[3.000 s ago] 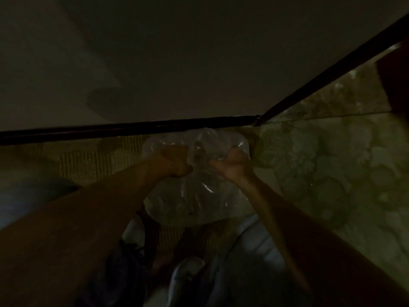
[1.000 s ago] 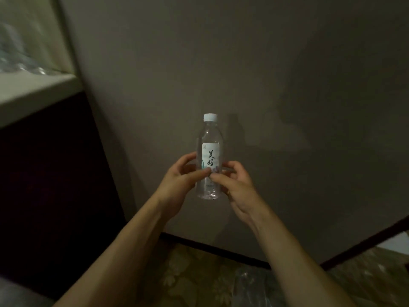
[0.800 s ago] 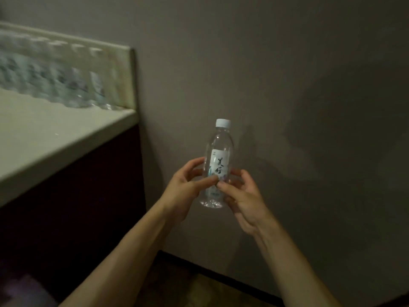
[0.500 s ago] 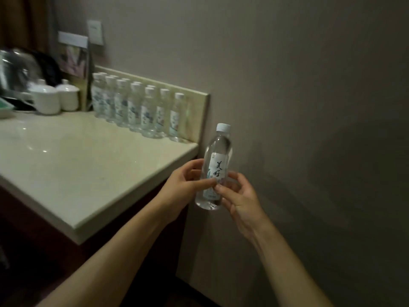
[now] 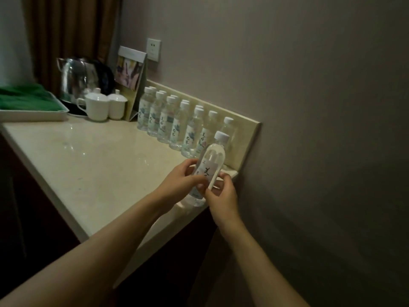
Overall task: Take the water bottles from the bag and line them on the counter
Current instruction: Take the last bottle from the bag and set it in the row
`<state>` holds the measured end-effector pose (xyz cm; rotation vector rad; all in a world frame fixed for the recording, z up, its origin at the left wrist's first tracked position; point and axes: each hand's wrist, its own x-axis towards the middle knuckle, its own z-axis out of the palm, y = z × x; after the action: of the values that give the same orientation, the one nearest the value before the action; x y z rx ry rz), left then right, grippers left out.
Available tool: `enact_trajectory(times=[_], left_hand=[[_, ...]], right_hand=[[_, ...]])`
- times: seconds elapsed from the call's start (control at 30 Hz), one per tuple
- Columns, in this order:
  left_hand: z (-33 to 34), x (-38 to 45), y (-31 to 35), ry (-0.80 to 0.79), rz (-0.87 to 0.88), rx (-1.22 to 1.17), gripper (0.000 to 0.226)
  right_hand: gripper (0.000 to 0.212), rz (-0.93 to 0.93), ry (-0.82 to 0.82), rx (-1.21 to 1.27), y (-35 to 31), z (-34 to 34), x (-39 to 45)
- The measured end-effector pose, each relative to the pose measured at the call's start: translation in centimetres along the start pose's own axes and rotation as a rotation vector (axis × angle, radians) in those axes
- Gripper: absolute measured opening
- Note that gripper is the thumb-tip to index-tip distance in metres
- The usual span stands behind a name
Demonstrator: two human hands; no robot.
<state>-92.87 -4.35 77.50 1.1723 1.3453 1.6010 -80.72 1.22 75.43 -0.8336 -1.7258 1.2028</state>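
You hold a clear plastic water bottle with a white screw cap and a white label bearing black characters [image 5: 210, 167] in both hands, above the near right corner of the pale polished stone counter [image 5: 95, 165]. Your left hand [image 5: 180, 181] curls round its left side, thumb across the label, while your right hand [image 5: 221, 197] pinches the lower right side between thumb and fingertips. Gripping low with two hands leaves the cap free and, I judge, lets you turn the label outward before setting the base down.

The bottle leans slightly toward the wall, base still off the counter as far as I can tell; the hands hide the contact.

Behind it, the row of matching clear bottles with white caps [image 5: 177, 125] stands against the low beige backsplash [image 5: 250, 138], apparently two deep at the far end and single at the near end. That lining keeps labels facing you and leaves the counter front open. The gap at the near end, just beside the last bottle, looks like the natural slot for the one you carry.

Farther left stand two white lidded ceramic cups [image 5: 104, 106], a shiny steel kettle [image 5: 75, 79], a folded printed card [image 5: 130, 73] and a white tray with green cloth [image 5: 28, 105], well apart from the row. The bag is out of sight.
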Motion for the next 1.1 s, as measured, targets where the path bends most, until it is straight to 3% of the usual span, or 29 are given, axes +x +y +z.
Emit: enact_trajectory(times=[0.37,0.53,0.67,0.77,1.1], left_hand=[[-3.5,9.4,-2.2,0.001,0.065,0.101,0.045],[-4.3,12.6,-3.0,0.006,0.171,0.383,0.045],[-5.2,15.2,-3.8,0.072,0.195,0.589,0.058],[-5.6,16.3,-4.4,0.083,0.190,0.586,0.058],[-7.2,18.4,-5.3,-0.160,0.145,0.353,0.030]], right_hand=[[0.038,-0.071,0.082,-0.143,3.0,3.5,8.8],[0.047,-0.051,0.145,-0.217,3.7,4.4,11.4],[0.047,0.004,0.227,-0.243,4.4,5.2,13.2],[0.048,0.035,0.312,-0.260,4.7,5.9,14.4],[0.052,0.155,0.502,-0.441,4.9,8.1,17.2]])
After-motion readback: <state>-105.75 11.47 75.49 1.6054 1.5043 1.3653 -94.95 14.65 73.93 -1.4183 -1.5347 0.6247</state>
